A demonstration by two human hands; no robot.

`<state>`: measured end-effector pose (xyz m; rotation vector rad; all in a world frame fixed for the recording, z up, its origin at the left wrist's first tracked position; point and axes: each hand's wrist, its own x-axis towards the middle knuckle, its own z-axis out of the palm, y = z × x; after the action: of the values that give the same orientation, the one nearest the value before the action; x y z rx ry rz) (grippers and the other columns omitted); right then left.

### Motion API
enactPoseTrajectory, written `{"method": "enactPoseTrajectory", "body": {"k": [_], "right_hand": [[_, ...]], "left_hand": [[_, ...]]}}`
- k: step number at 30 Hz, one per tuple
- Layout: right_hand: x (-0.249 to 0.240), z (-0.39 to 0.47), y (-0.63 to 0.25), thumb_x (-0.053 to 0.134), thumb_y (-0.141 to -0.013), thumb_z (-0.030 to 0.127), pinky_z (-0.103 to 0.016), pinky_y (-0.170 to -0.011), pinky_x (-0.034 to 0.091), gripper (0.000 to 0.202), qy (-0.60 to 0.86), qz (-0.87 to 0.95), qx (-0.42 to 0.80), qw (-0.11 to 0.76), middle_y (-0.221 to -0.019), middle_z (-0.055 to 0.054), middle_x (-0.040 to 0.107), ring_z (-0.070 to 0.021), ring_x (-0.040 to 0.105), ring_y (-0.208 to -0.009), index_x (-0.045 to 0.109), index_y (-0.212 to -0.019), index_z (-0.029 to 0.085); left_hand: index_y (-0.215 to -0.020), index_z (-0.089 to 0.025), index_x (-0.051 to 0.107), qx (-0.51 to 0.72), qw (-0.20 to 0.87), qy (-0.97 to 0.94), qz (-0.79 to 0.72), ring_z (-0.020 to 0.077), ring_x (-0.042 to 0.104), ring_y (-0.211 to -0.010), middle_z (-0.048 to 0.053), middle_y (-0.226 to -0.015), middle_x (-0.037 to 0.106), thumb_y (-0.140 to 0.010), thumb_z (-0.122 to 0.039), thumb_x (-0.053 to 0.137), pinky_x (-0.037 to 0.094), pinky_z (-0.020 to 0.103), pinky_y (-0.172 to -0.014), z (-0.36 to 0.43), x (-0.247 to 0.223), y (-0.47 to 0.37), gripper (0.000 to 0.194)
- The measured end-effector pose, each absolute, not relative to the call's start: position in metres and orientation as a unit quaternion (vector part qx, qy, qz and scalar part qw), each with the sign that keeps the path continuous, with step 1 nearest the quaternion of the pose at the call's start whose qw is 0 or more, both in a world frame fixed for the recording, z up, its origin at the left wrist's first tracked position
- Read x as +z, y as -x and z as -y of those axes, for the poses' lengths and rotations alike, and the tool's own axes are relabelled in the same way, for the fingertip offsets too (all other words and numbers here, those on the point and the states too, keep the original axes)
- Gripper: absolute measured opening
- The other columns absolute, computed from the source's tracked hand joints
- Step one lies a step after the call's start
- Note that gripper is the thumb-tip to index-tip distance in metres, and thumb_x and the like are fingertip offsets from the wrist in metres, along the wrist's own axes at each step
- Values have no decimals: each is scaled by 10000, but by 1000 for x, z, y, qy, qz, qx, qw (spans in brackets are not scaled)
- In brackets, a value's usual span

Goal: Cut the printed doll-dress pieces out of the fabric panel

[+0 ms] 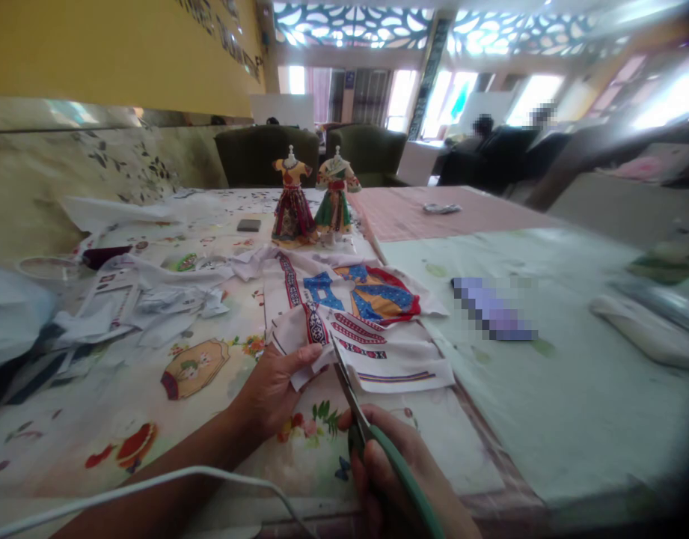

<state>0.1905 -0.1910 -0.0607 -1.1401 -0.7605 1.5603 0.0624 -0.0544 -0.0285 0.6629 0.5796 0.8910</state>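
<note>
My left hand [277, 385] pinches the near edge of a white printed cloth [405, 370] between thumb and fingers, lifting it off the table. The cloth bears a black, white and red patterned strip, red strips and a blue and yellow garment print [381, 292]. In my right hand [397, 457] are scissors [400, 475] with green handles, my fingers in the loops. Their blades point away from me and meet the cloth just right of my left thumb. How far apart the blades are, I cannot tell. A cut-out tan piece [201, 363] lies left of my left hand.
Two small dressed mannequins [292, 198] stand beyond the cloth. White scraps [153, 299] are heaped at the left. A purple phone-like object [493, 308], partly blurred, lies on the right. A white cable [198, 471] crosses the near left. People sit far back at the right.
</note>
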Motion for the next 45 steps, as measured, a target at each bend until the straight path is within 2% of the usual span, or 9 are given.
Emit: {"method": "enactPoseTrajectory", "body": {"k": [6,13,18,25,30,34,38,45], "right_hand": [[-72,189,-191,716,-768,776,-168,-375,347,711,449,342,637,524,-572,66,510,-59,404,-378,631,-1132,172],[-61,191,-189,728,-787,749,-148,-380,348,671,438,321,650,531,-579,70,517,-46,397,-388,628,-1118,174],[-60,192,-186,747,-777,740,-140,-381,362,654,421,293,670,537,-577,84,508,-36,378,-386,608,-1104,190],[-67,191,-185,758,-758,747,-120,-346,345,660,438,290,666,530,-502,108,494,-24,351,-335,602,-1062,182],[-58,192,-184,781,-767,712,-131,-366,396,625,451,292,657,529,-523,97,501,-38,409,-358,615,-1041,176],[-59,191,-184,754,-767,745,-142,-368,391,657,444,305,649,537,-523,87,512,-46,414,-362,612,-1064,177],[-60,190,-184,753,-754,760,-142,-405,379,692,445,309,641,544,-600,59,544,-47,439,-417,612,-1086,169],[-57,192,-184,761,-756,751,-132,-417,378,690,433,294,657,543,-614,66,541,-29,413,-418,612,-1101,172]], "left_hand": [[-1411,-247,609,432,798,-328,-262,245,764,-911,36,-957,812,-760,-101,810,582,354,-921,55,-26,-63,697],[-1386,-236,620,431,791,-341,-268,275,757,-1003,58,-1002,804,-755,-100,808,599,344,-897,57,-25,-63,673],[-1391,-246,612,427,795,-341,-263,263,755,-1011,47,-1009,803,-773,-95,794,599,321,-886,57,-26,-62,662],[-1412,-235,591,432,794,-335,-268,270,759,-987,56,-1019,804,-774,-97,791,596,364,-917,58,-25,-64,683],[-1436,-258,568,436,789,-337,-271,275,744,-1038,63,-1108,791,-786,-93,771,585,392,-954,58,-27,-64,701],[-1437,-270,568,433,779,-346,-292,266,751,-1009,57,-1101,790,-790,-116,781,583,411,-962,58,-31,-63,699],[-1430,-262,579,435,783,-352,-270,277,734,-1070,62,-1140,782,-784,-121,788,567,418,-998,58,-30,-62,694],[-1415,-250,595,432,785,-370,-246,277,722,-1107,64,-1143,782,-800,-120,776,566,404,-1004,57,-30,-64,654]]}}
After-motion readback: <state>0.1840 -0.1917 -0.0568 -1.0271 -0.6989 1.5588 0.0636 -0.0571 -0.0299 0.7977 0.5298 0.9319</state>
